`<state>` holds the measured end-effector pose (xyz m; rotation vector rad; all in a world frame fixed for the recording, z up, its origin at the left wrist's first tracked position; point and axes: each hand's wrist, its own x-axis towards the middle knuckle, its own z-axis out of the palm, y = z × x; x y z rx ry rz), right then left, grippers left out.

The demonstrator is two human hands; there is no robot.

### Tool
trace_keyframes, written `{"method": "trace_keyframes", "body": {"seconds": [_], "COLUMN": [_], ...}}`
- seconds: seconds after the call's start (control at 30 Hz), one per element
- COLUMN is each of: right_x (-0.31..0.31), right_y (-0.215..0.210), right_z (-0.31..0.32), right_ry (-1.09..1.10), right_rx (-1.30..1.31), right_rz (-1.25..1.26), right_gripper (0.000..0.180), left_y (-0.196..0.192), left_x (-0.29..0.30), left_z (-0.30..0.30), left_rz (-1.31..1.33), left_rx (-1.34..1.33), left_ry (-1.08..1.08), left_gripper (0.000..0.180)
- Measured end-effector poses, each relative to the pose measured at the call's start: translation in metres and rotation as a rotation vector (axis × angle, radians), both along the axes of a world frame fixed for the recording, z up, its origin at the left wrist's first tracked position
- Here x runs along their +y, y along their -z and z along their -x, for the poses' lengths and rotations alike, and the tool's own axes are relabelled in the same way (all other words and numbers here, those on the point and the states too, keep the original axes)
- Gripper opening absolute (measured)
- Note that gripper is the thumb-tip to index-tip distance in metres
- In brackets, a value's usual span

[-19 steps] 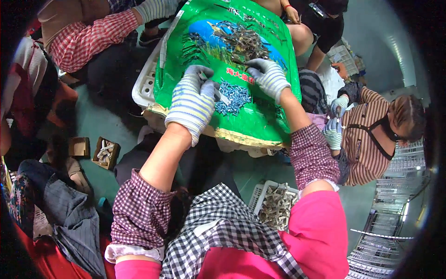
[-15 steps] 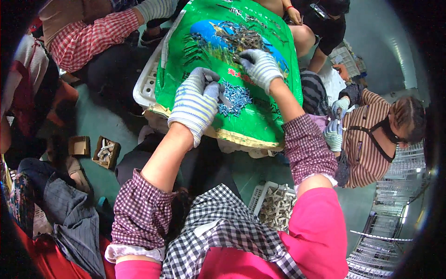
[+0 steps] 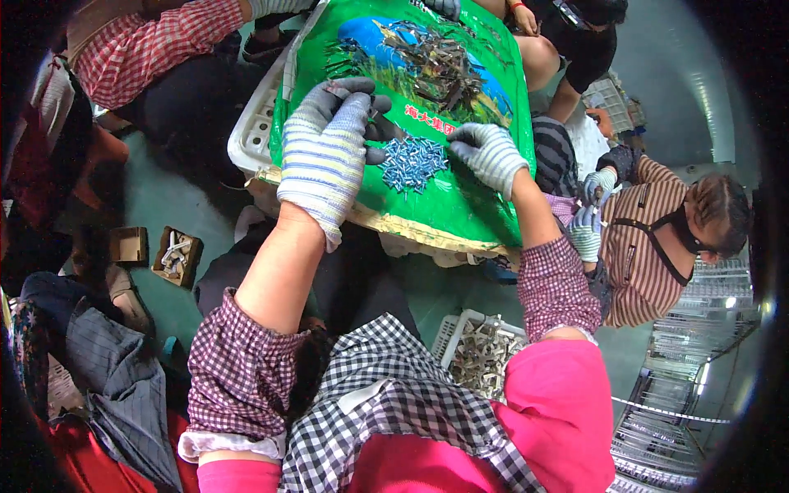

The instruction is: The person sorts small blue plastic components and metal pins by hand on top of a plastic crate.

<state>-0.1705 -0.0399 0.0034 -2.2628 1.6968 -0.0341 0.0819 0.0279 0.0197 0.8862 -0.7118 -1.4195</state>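
Observation:
My left hand [image 3: 327, 152], in a striped glove with dark grey fingertips, is held over the left side of a green printed sack [image 3: 386, 212]. Its fingers are bent around something dark that I cannot make out. Just right of those fingertips lies a heap of small blue metal pins or screws [image 3: 413, 164]. At the heap's right edge my right hand [image 3: 491, 156], gloved alike, has its fingers closed in a pinch; whatever is in them is too small to see. Farther back on the sack rests a loose pile of thin dark metal strips [image 3: 444, 70].
The sack lies over a white plastic crate [image 3: 253, 135]. Below stands a white basket of pale metal parts [image 3: 485, 353]. Small boxes [image 3: 177, 256] sit on the floor at left. Co-workers sit around, one in a striped top [image 3: 649, 246] at right; another's gloved hand [image 3: 444, 6] reaches the far edge.
My right hand has come back from the dark strips to the right edge of the blue heap. My left hand has shifted slightly left and away from me. A co-worker's glove has appeared at the far edge.

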Motion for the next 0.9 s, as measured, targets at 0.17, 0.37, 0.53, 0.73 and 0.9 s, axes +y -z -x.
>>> {"method": "trace_keyframes", "body": {"seconds": [0.17, 0.37, 0.53, 0.73, 0.9], "right_x": [0.022, 0.036, 0.024, 0.045, 0.040], "right_y": [0.008, 0.004, 0.024, -0.006, 0.013], "right_z": [0.000, 0.002, 0.001, -0.004, -0.006], "right_ry": [-0.006, -0.008, -0.030, -0.009, -0.084], "right_rx": [-0.043, 0.031, -0.081, -0.309, -0.647], "right_rz": [-0.066, 0.062, 0.074, 0.190, 0.098], "right_gripper": [0.022, 0.022, 0.020, 0.016, 0.018], "left_y": [0.001, 0.005, 0.005, 0.016, 0.047], "left_x": [0.003, 0.003, 0.005, 0.001, -0.007], "left_z": [0.003, 0.011, 0.006, 0.028, 0.072], "left_rz": [-0.046, -0.021, -0.054, 0.123, -0.048], "left_rx": [-0.061, -0.055, -0.117, -0.525, -0.141], "left_ry": [0.008, 0.038, 0.053, 0.179, 0.155], "left_gripper": [0.023, 0.020, 0.021, 0.021, 0.020]}}
